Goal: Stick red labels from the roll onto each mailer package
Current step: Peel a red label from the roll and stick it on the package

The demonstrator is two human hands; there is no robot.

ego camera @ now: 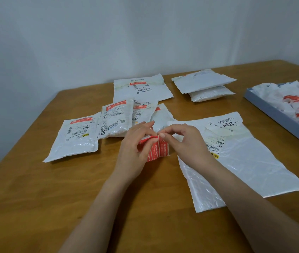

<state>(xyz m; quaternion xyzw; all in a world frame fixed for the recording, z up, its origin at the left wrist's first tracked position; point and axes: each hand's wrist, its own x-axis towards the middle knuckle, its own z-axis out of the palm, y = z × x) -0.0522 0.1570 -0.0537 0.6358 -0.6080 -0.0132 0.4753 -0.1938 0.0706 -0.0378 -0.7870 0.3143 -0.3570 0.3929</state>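
Note:
My left hand (136, 143) grips the roll of red labels (158, 150) just above the table's middle. My right hand (183, 141) pinches the free edge of a red label (155, 137) at the top of the roll. A large white mailer (245, 161) lies flat to the right, under my right wrist, with no red label showing on it. Several white mailers with red labels lie behind and to the left: one at the left (75, 137), one beside it (116, 119), one further back (141, 90). Two stacked mailers (205, 84) sit at the back right.
A grey-blue tray (280, 115) at the right edge holds crumpled white backing paper with red scraps. The wooden table (53, 198) meets a pale wall at the back.

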